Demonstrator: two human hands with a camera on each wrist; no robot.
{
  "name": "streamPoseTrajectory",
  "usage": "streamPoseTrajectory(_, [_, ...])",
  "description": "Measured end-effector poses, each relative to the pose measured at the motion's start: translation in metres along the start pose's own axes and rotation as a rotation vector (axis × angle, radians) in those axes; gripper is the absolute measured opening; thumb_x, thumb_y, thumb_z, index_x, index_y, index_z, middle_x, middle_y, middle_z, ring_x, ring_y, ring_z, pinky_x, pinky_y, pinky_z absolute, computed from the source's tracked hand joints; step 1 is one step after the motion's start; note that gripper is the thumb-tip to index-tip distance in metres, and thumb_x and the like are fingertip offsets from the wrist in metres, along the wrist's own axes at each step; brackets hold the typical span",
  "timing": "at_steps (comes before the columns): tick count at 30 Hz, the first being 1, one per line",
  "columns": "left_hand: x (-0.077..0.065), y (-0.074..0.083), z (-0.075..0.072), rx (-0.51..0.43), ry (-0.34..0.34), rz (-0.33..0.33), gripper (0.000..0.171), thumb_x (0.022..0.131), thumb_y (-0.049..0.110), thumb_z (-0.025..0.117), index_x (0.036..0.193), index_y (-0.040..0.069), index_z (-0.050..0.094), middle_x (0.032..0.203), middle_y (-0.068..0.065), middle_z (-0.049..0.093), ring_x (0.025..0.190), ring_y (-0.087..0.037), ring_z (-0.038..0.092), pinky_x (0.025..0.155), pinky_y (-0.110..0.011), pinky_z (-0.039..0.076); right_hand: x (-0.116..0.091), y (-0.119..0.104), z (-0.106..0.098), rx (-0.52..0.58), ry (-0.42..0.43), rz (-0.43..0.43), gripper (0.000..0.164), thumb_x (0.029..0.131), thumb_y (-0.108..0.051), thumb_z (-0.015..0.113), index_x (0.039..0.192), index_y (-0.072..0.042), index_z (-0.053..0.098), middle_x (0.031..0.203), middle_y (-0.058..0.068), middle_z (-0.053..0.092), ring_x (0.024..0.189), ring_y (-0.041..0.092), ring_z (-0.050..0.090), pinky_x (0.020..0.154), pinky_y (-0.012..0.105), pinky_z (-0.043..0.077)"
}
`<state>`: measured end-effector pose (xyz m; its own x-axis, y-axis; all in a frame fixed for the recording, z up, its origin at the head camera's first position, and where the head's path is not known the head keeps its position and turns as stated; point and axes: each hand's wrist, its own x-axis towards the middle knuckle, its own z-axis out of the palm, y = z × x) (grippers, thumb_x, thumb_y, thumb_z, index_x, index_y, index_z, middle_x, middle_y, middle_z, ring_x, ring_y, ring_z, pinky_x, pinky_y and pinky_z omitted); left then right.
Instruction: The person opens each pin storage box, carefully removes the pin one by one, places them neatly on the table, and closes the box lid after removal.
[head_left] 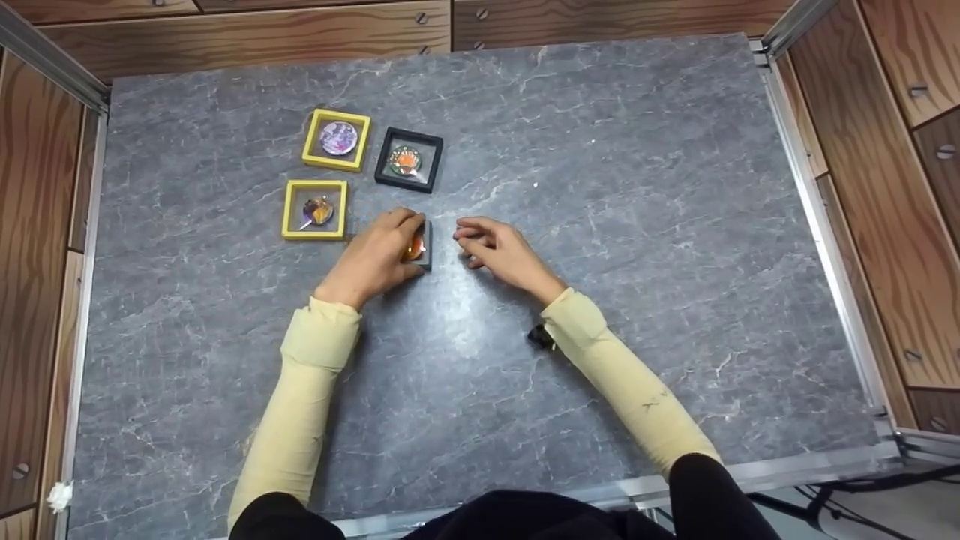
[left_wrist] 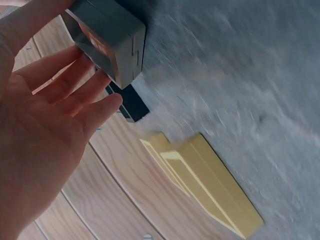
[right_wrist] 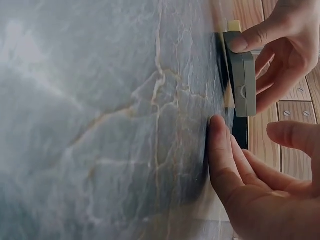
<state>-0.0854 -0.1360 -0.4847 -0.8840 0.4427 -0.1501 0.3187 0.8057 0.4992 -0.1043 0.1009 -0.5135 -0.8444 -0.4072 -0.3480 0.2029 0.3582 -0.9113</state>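
Observation:
My left hand (head_left: 379,255) grips a small dark grey display frame (head_left: 427,255) with a round orange item inside, thumb on the near side and fingers on the far side. In the left wrist view, the frame (left_wrist: 132,47) stands against the grey surface and its clear window shows orange. My right hand (head_left: 499,251) hovers just to the right of this frame, fingers loosely bent and apart from it. The right wrist view shows a gap between the right fingertips and the frame (right_wrist: 245,80).
Beyond the left hand lie a yellow frame (head_left: 345,210) with a purple-orange disc, another yellow frame (head_left: 307,140) with a purple disc, and a black frame (head_left: 382,156) with a green-orange one. A small black object (head_left: 540,337) sits by the right forearm. Wood-patterned panels (head_left: 892,225) border the table.

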Motion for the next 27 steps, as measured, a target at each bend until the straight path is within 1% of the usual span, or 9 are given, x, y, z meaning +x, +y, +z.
streamPoseTrajectory(3, [-0.002,0.007,0.003,-0.023,0.008,0.005,0.079,0.088,0.021,0.086,0.154,-0.002,0.049,0.153,-0.019,0.054,0.138,-0.037,0.055,0.121,-0.05,0.05,-0.001,0.002,-0.001,0.005,-0.039,-0.015,0.048,0.109,-0.017,0.058,0.153,-0.001,0.051,0.145,0.019,0.065,0.118,0.033,0.072,0.093,0.032,0.067])
streamPoseTrajectory(6, [-0.004,0.013,0.005,-0.053,0.023,0.025,0.079,0.088,0.021,0.086,0.154,-0.002,0.049,0.153,-0.019,0.053,0.137,-0.036,0.057,0.12,-0.048,0.052,-0.003,0.003,-0.002,0.011,-0.069,-0.027,0.047,0.11,-0.018,0.057,0.153,-0.001,0.052,0.147,0.02,0.064,0.122,0.035,0.07,0.096,0.035,0.066])
streamPoseTrajectory(10, [-0.006,0.019,0.007,-0.096,0.046,0.06,0.077,0.088,0.021,0.086,0.153,-0.001,0.05,0.151,-0.018,0.055,0.134,-0.035,0.059,0.118,-0.046,0.054,-0.005,0.003,-0.003,0.014,-0.092,-0.039,0.043,0.11,-0.019,0.057,0.149,-0.001,0.056,0.145,0.02,0.066,0.124,0.034,0.068,0.099,0.037,0.065])
streamPoseTrajectory(15, [-0.006,0.024,0.009,-0.11,0.052,0.092,0.078,0.088,0.021,0.087,0.153,-0.002,0.05,0.15,-0.017,0.056,0.133,-0.033,0.059,0.119,-0.043,0.053,-0.007,0.004,-0.004,0.038,-0.116,-0.049,0.04,0.108,-0.016,0.059,0.144,0.002,0.059,0.143,0.021,0.066,0.127,0.034,0.067,0.101,0.038,0.064])
streamPoseTrajectory(18, [-0.007,0.026,0.011,-0.116,0.049,0.095,0.08,0.087,0.021,0.088,0.154,-0.002,0.05,0.151,-0.017,0.055,0.134,-0.033,0.059,0.12,-0.043,0.052,-0.008,0.007,-0.006,0.043,-0.124,-0.048,0.039,0.108,-0.015,0.059,0.143,0.002,0.06,0.141,0.022,0.066,0.125,0.03,0.068,0.1,0.035,0.064])
streamPoseTrajectory(21, [-0.009,0.028,0.012,-0.138,0.045,0.098,0.081,0.086,0.021,0.088,0.154,-0.001,0.05,0.151,-0.017,0.056,0.133,-0.032,0.06,0.118,-0.043,0.053,-0.009,0.011,-0.009,0.077,-0.149,-0.04,0.039,0.108,-0.014,0.06,0.142,0.004,0.059,0.141,0.024,0.066,0.118,0.022,0.07,0.098,0.034,0.065])
streamPoseTrajectory(24, [-0.012,0.029,0.014,-0.171,0.045,0.102,0.08,0.086,0.02,0.088,0.154,0.001,0.051,0.152,-0.015,0.056,0.132,-0.031,0.061,0.116,-0.042,0.055,-0.011,0.014,-0.013,0.133,-0.191,-0.032,0.039,0.107,-0.012,0.059,0.142,0.005,0.058,0.141,0.026,0.065,0.111,0.014,0.071,0.097,0.035,0.065])
streamPoseTrajectory(27, [-0.014,0.03,0.015,-0.203,0.052,0.108,0.079,0.087,0.02,0.088,0.154,0.002,0.051,0.151,-0.013,0.057,0.13,-0.029,0.061,0.114,-0.042,0.056,-0.012,0.016,-0.016,0.167,-0.224,-0.02,0.039,0.108,-0.012,0.059,0.143,0.005,0.058,0.141,0.026,0.065,0.108,0.011,0.072,0.096,0.036,0.066])
